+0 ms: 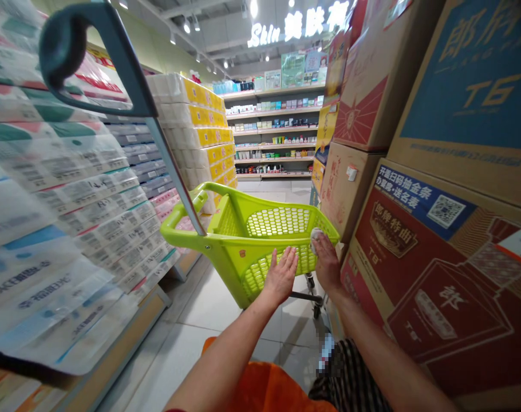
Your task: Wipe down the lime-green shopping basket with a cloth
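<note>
In front of me stands a lime-green plastic shopping basket cart point(226, 257) with latticed sides and a grey pull handle point(134, 63) raised at its left. My left hand point(281, 276) lies with fingers stretched out against the near side of the basket. At the right end, my right hand point(327, 260) presses a crumpled whitish cloth point(316, 236) onto the rim. The fingers of that hand are closed over the cloth, which is partly hidden. Little of the basket's floor shows through the lattice.
Packs of wrapped tissue paper point(93, 189) rise in stacks on the left. Large cardboard boxes point(441, 274) are piled close on the right. Shelves with small products point(273, 134) stand at the back. Pale floor tiles point(200, 337) and cart wheels point(315, 303) show below.
</note>
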A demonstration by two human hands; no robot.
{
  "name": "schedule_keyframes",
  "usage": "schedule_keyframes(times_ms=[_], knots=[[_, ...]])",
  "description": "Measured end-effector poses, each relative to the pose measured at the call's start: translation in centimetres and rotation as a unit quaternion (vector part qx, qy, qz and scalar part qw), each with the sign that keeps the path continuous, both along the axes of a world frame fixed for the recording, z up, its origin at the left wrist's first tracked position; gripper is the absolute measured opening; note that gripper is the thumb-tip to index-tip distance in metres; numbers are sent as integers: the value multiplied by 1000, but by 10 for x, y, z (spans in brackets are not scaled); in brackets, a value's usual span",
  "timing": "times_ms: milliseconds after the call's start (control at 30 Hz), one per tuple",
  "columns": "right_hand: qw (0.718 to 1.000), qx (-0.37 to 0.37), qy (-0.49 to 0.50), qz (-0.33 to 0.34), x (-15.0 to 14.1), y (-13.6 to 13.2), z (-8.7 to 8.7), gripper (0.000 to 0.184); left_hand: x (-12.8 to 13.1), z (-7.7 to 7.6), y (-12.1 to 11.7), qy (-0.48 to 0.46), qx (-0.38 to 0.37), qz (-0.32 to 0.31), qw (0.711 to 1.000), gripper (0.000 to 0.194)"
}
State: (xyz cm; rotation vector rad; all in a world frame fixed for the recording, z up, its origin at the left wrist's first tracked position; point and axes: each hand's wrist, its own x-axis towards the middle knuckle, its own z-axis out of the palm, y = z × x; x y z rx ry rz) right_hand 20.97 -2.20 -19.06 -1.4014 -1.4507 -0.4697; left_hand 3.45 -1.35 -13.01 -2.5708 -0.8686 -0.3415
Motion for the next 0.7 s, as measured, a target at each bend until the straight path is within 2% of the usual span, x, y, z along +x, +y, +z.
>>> schedule_keyframes(times_ms=[133, 200, 367, 433, 567, 633, 700], knots=[[997, -60, -35, 26, 9, -9, -36, 49, 9, 0, 0, -8, 7, -13, 1000, 52], [998, -60, -29, 13, 14, -13, -45, 49, 12, -2, 0, -8, 8, -17, 1000, 53], [996, 13, 38, -74, 34, 4, -14, 43, 17, -2, 2, -9, -6, -16, 1000, 53], [996, 4, 40, -76, 39, 7, -18, 43, 18, -1, 2, -12, -8, -19, 1000, 53], [997, -43, 20, -57, 36, -7, -53, 44, 18, -3, 3, -9, -6, -23, 1000, 55], [996, -36, 27, -72, 36, -9, -52, 44, 17, -4, 4, -6, -6, -21, 1000, 55], [994, -12, 46, -95, 40, -3, -36, 44, 18, -6, 5, -5, -7, -17, 1000, 55]])
